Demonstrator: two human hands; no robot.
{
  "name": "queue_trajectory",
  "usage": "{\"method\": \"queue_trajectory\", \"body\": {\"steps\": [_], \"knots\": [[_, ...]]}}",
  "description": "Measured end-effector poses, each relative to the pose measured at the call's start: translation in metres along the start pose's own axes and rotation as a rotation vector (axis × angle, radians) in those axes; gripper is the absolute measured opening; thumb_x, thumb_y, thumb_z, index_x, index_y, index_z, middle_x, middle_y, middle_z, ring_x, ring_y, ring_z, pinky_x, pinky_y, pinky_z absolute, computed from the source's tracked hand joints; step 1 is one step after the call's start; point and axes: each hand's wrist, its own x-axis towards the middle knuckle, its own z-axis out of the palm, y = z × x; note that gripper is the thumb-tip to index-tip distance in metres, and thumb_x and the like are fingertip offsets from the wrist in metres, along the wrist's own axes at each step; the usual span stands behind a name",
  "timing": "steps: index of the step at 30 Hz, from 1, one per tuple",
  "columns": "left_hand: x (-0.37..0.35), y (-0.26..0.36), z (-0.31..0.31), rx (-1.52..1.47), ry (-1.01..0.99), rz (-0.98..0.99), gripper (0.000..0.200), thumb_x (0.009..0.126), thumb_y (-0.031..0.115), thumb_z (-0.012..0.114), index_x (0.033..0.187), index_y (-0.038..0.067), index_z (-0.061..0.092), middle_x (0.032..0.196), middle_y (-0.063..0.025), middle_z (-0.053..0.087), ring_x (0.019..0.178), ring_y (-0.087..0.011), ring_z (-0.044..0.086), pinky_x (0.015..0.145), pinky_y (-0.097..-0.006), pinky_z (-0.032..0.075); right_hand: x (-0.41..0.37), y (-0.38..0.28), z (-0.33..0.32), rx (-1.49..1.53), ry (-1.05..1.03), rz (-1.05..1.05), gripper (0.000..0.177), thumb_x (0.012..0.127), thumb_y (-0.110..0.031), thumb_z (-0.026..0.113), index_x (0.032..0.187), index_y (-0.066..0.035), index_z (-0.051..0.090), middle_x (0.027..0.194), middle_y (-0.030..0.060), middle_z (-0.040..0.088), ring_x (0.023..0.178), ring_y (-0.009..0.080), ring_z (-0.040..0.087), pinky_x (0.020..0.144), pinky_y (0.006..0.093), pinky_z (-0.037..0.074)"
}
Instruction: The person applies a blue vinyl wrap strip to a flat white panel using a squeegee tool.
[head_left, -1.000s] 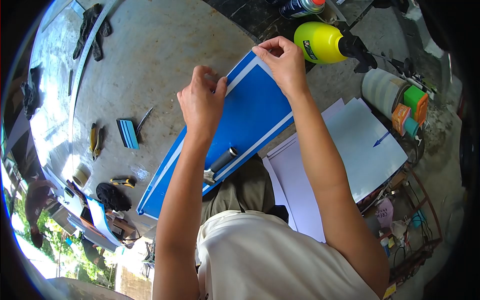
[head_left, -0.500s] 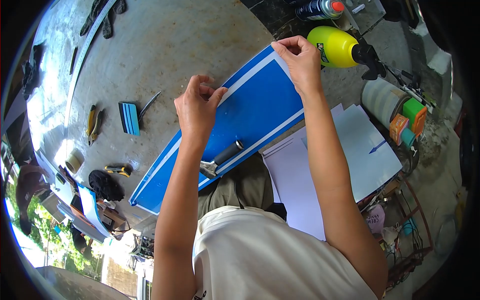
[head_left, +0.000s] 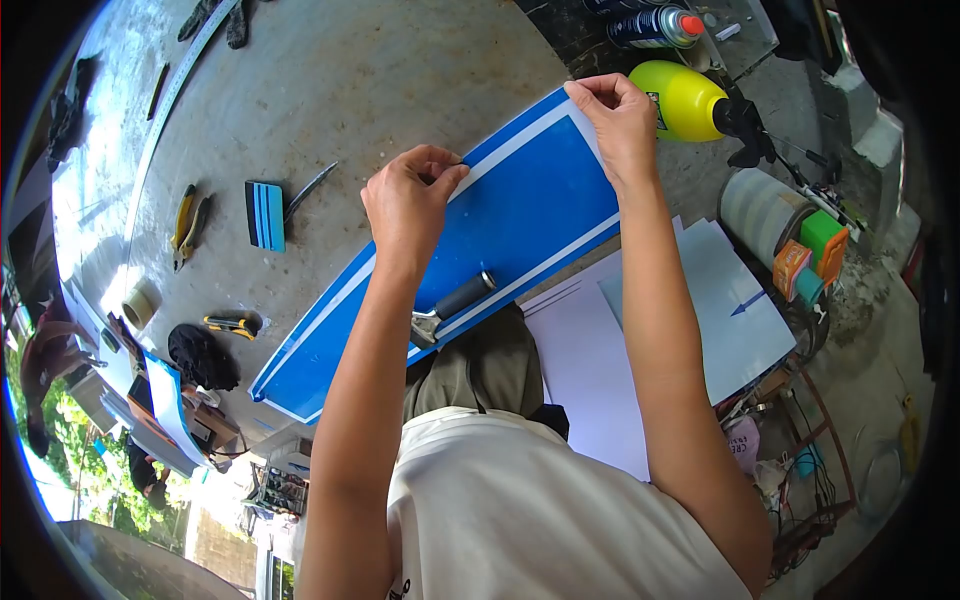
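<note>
A long blue sign panel [head_left: 530, 195] with a white border stripe lies slantwise on the metal table [head_left: 330, 90]. At its far long edge my left hand [head_left: 412, 195] is closed in a pinch, thumb and forefinger right at the rim. My right hand [head_left: 622, 125] pinches the panel's upper right corner between thumb and fingers. Below my left hand, a tool with a black cylindrical grip and a metal head [head_left: 455, 303] rests on the panel near its close edge. My left forearm covers part of the panel.
Left on the table are a blue squeegee [head_left: 265, 215], pliers [head_left: 188, 230], a yellow utility knife [head_left: 230, 326], a tape roll [head_left: 140, 303] and a long metal ruler [head_left: 160, 125]. A yellow spray bottle [head_left: 680, 100] stands beyond my right hand. White sheets [head_left: 580, 370] lie at right.
The view has shifted slightly, moving the panel and both hands a little rightward in the picture. Between my hands, the blue margin outside the white stripe shows more plainly. Both hands remain pinched at the panel's edge.
</note>
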Motion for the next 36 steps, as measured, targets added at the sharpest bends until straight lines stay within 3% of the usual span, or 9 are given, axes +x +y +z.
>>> {"method": "queue_trajectory", "body": {"steps": [17, 20, 30, 33, 35, 36], "knots": [[-0.003, -0.008, 0.006, -0.012, 0.087, 0.056, 0.014, 0.080, 0.016, 0.088, 0.092, 0.009, 0.083, 0.082, -0.0070, 0.075, 0.074, -0.0218, 0.069, 0.074, -0.0372, 0.055, 0.001, 0.000, -0.001, -0.064, 0.008, 0.010, 0.017, 0.089, -0.012, 0.086, 0.097, -0.001, 0.076, 0.089, 0.0070, 0.076, 0.080, 0.0133, 0.070, 0.076, 0.0274, 0.058], [-0.002, -0.006, 0.004, 0.011, 0.063, 0.049, 0.017, 0.082, 0.016, 0.087, 0.096, 0.007, 0.083, 0.081, -0.0062, 0.074, 0.075, -0.0179, 0.068, 0.076, -0.0339, 0.054, 0.000, -0.003, -0.001, -0.064, 0.004, 0.011, 0.016, 0.089, -0.012, 0.086, 0.097, -0.001, 0.076, 0.089, 0.0069, 0.076, 0.080, 0.0131, 0.070, 0.076, 0.0274, 0.058], [-0.001, -0.009, 0.006, 0.013, 0.073, 0.040, 0.015, 0.079, 0.017, 0.088, 0.092, 0.011, 0.084, 0.083, -0.0070, 0.076, 0.074, -0.0222, 0.070, 0.075, -0.0370, 0.055, -0.001, -0.006, 0.000, -0.105, 0.015, 0.008, 0.017, 0.089, -0.012, 0.087, 0.096, -0.002, 0.076, 0.089, 0.0063, 0.077, 0.080, 0.0127, 0.070, 0.076, 0.0269, 0.058], [-0.001, -0.010, 0.006, 0.014, 0.073, 0.040, 0.015, 0.079, 0.018, 0.087, 0.092, 0.011, 0.084, 0.083, -0.0071, 0.076, 0.075, -0.0228, 0.070, 0.076, -0.0376, 0.054, -0.005, -0.003, 0.001, -0.089, 0.024, -0.031, 0.020, 0.090, -0.016, 0.085, 0.099, -0.002, 0.075, 0.094, 0.0072, 0.075, 0.086, 0.0165, 0.069, 0.081, 0.0315, 0.057], [0.000, -0.010, 0.006, 0.010, 0.075, 0.039, 0.015, 0.079, 0.019, 0.087, 0.092, 0.011, 0.084, 0.083, -0.0072, 0.076, 0.075, -0.0230, 0.070, 0.076, -0.0378, 0.054, -0.022, -0.008, 0.002, -0.380, 0.198, -0.317, 0.023, 0.092, -0.020, 0.082, 0.104, -0.003, 0.074, 0.098, 0.0088, 0.071, 0.092, 0.0218, 0.066, 0.086, 0.0374, 0.054], [0.000, -0.010, 0.006, 0.008, 0.071, 0.038, 0.015, 0.079, 0.019, 0.087, 0.092, 0.011, 0.084, 0.083, -0.0071, 0.076, 0.075, -0.0230, 0.070, 0.076, -0.0378, 0.054, -0.042, -0.017, 0.004, -0.418, 0.176, -0.384, 0.021, 0.094, -0.019, 0.080, 0.105, -0.003, 0.072, 0.098, 0.0099, 0.068, 0.093, 0.0240, 0.064, 0.086, 0.0395, 0.053]]}}
